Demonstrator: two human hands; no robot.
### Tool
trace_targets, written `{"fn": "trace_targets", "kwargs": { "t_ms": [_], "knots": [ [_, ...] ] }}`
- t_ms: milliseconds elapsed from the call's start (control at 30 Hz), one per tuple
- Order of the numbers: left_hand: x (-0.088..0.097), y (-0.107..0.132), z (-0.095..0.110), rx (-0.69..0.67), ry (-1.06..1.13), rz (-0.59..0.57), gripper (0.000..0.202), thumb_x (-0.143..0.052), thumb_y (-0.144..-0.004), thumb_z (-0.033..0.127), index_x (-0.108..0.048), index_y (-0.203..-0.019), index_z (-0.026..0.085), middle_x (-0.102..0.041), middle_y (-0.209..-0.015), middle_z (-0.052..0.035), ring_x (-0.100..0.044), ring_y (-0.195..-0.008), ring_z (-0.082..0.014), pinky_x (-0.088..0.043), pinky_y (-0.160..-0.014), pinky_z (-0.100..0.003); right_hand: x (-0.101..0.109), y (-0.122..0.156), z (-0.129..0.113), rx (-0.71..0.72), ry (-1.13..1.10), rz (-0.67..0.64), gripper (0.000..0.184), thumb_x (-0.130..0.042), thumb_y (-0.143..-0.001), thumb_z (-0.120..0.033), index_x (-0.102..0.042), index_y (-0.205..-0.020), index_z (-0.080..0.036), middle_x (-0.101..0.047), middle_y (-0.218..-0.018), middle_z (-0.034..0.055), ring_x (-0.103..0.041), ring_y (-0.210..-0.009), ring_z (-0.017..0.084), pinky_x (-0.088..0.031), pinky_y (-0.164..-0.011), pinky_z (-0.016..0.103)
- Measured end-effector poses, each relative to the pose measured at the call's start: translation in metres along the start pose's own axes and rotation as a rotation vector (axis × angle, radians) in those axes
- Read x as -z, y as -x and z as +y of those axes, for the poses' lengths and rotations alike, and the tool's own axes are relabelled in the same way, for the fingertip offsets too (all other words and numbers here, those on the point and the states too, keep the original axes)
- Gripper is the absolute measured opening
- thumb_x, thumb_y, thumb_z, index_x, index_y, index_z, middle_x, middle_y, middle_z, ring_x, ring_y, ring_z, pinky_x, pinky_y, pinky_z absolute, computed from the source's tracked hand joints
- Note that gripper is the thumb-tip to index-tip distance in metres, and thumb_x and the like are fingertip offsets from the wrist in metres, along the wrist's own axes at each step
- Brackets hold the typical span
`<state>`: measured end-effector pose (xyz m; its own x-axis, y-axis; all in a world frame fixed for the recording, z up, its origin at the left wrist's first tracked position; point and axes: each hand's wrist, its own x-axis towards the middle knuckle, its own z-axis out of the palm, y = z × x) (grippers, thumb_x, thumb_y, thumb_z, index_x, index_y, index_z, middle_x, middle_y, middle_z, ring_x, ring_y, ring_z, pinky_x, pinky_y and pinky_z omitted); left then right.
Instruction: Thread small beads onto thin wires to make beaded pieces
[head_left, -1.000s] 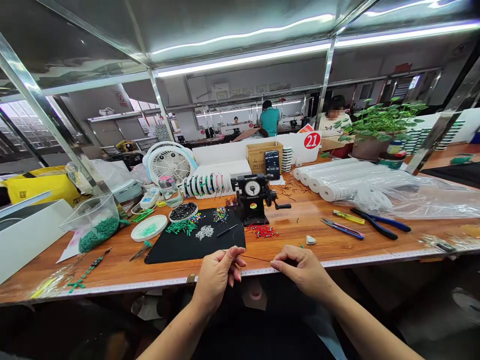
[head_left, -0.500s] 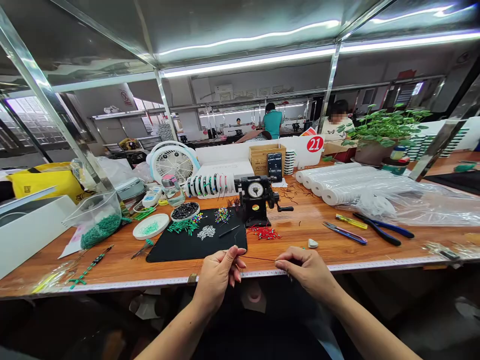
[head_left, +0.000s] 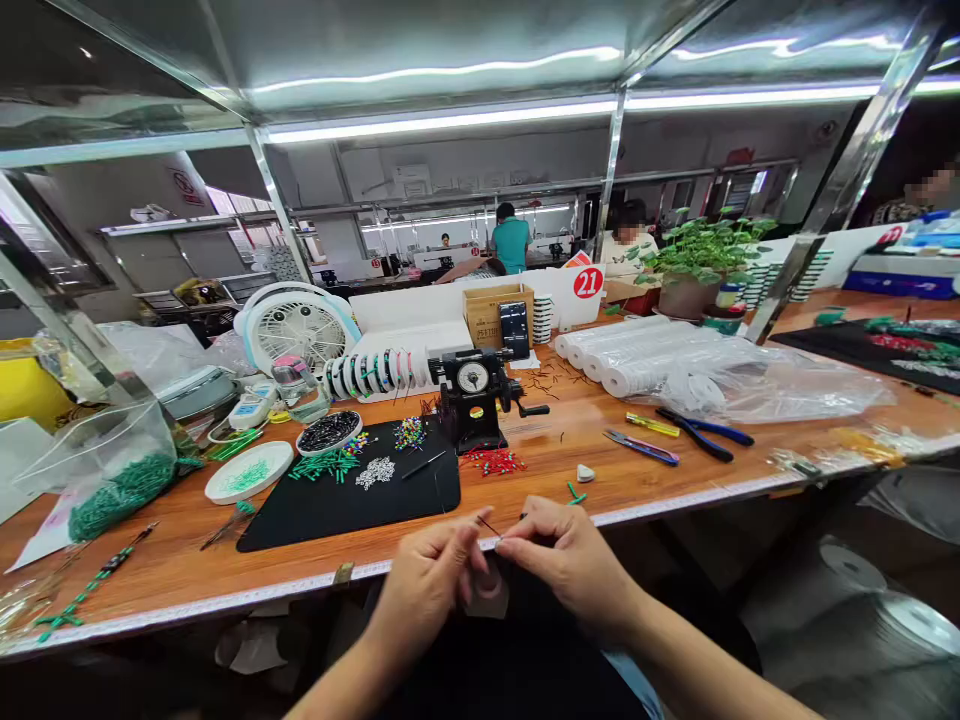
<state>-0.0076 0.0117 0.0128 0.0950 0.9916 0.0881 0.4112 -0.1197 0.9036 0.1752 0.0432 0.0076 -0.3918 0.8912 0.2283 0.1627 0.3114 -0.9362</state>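
My left hand (head_left: 431, 580) and my right hand (head_left: 566, 560) meet just in front of the wooden bench's front edge (head_left: 225, 600). Both pinch a thin dark wire (head_left: 489, 526) whose short end sticks up between the fingertips. Close behind them lies a black mat (head_left: 337, 500) with green tube beads (head_left: 322, 465), a heap of small white beads (head_left: 375, 471) and mixed coloured beads (head_left: 409, 432). A black hand-crank winder with a dial (head_left: 472, 395) stands at the mat's right corner, with red beads (head_left: 495, 461) in front of it.
Blue-handled pliers (head_left: 701, 432), snips (head_left: 641, 446) and a yellow tool (head_left: 651, 424) lie right of centre. White rolls under clear plastic (head_left: 652, 360), a fan (head_left: 296, 325), a bag of green beads (head_left: 112, 470), a white dish (head_left: 249, 471) and a potted plant (head_left: 694, 265) ring the bench. People work behind.
My hands have come together, so the wire stretched between them is now short and pinched at one spot. The view has swung to the right.
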Motion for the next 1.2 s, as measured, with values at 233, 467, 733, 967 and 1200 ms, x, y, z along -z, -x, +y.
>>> {"fn": "trace_targets", "kwargs": {
  "t_ms": [233, 467, 733, 967, 1200],
  "knots": [
    [0.056, -0.003, -0.008, -0.340, -0.853, -0.145, 0.029, -0.046, -0.086, 0.024, -0.059, -0.113, 0.026, -0.052, -0.092, -0.0046, -0.055, -0.081, -0.0159, -0.046, -0.073, -0.028, 0.018, 0.019, 0.008, 0.032, 0.037, 0.060, 0.018, -0.063, -0.079, -0.024, -0.069, -0.064, -0.016, -0.050, -0.062, -0.0010, -0.047, -0.061, 0.010, -0.035, -0.060, 0.023],
    [0.053, -0.008, -0.028, -0.637, -1.155, -0.201, 0.029, -0.038, -0.090, 0.019, -0.062, -0.106, 0.017, -0.056, -0.079, -0.0065, -0.054, -0.069, -0.0167, -0.045, -0.059, -0.027, 0.016, 0.022, 0.011, 0.025, 0.037, 0.083, 0.015, -0.064, -0.076, -0.020, -0.069, -0.063, -0.015, -0.052, -0.061, -0.0007, -0.048, -0.064, 0.011, -0.036, -0.063, 0.023],
    [0.048, -0.031, -0.002, -0.289, -0.679, -0.024, 0.027, -0.045, -0.087, 0.033, -0.068, -0.084, 0.019, -0.059, -0.078, -0.0037, -0.055, -0.071, -0.0152, -0.042, -0.066, -0.026, 0.014, 0.021, 0.015, 0.005, -0.025, 0.119, 0.016, -0.064, -0.077, -0.021, -0.069, -0.063, -0.016, -0.049, -0.061, -0.0014, -0.047, -0.064, 0.011, -0.036, -0.063, 0.023],
    [0.045, -0.064, 0.034, 0.185, -0.041, 0.087, 0.039, -0.062, -0.071, 0.051, -0.068, -0.088, 0.017, -0.042, -0.051, 0.0055, -0.031, -0.047, -0.0084, -0.021, -0.046, -0.022, 0.014, 0.014, 0.011, -0.022, -0.068, 0.164, 0.016, -0.065, -0.075, -0.023, -0.068, -0.061, -0.015, -0.048, -0.064, -0.0015, -0.048, -0.064, 0.010, -0.036, -0.063, 0.023],
    [0.039, -0.083, 0.051, 0.093, -0.003, 0.155, 0.039, -0.069, -0.063, 0.049, -0.070, -0.081, 0.015, -0.060, -0.062, -0.0006, -0.043, -0.052, -0.0112, -0.031, -0.052, -0.024, 0.015, 0.011, 0.010, -0.022, -0.065, 0.197, 0.015, -0.066, -0.073, -0.023, -0.069, -0.061, -0.015, -0.049, -0.064, -0.0010, -0.048, -0.064, 0.010, -0.036, -0.065, 0.024]
  ]
}}
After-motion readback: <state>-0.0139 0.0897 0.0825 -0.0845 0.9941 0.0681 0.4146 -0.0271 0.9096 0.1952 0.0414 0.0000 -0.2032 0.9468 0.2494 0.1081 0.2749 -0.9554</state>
